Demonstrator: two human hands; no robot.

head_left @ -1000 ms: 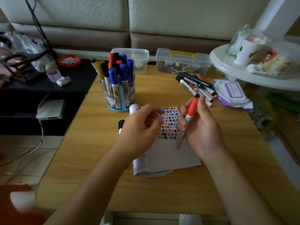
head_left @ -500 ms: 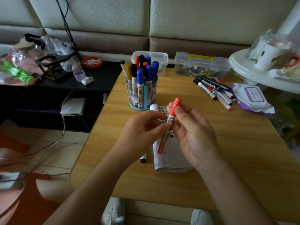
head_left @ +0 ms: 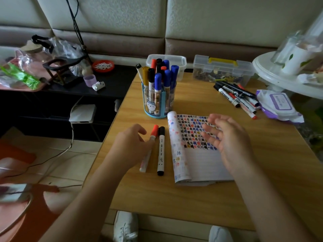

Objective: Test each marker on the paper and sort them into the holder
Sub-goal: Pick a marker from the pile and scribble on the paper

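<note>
**Resting left fingers (head_left: 151, 139) on a red-capped marker (head_left: 154, 130)**

Nearest the person, two white shoes (head_left: 125, 226) show under the front edge of the wooden desk (head_left: 174, 198). The left hand (head_left: 131, 147) lies on the desk left of the open notebook (head_left: 197, 163). Its fingers are loose on the barrel of the red-capped marker, and the thumb is lifted clear, so nothing is pinched. That marker lies flat with its cap pointing away. Just to its right, parallel to it, lies a black-capped marker (head_left: 160, 151), which sits between it and the notebook's curled left page.

The right hand (head_left: 230, 142) hangs over the notebook, blurred, with its fingers spread and nothing in them. The page under it carries rows of black, blue, red and yellow test marks.

Farther back, a clear round holder (head_left: 157, 103) with a blue base stands just beyond the notebook's top corner. It is packed with upright markers with blue, black, red and yellow caps. To the right a loose bunch of markers (head_left: 237, 96) lies beside a pack of wipes (head_left: 277, 103).

At the desk's far edge stand an open clear tub (head_left: 180, 63) and a lidded clear box with a yellow handle (head_left: 222, 70) with small dark bits inside.
</note>
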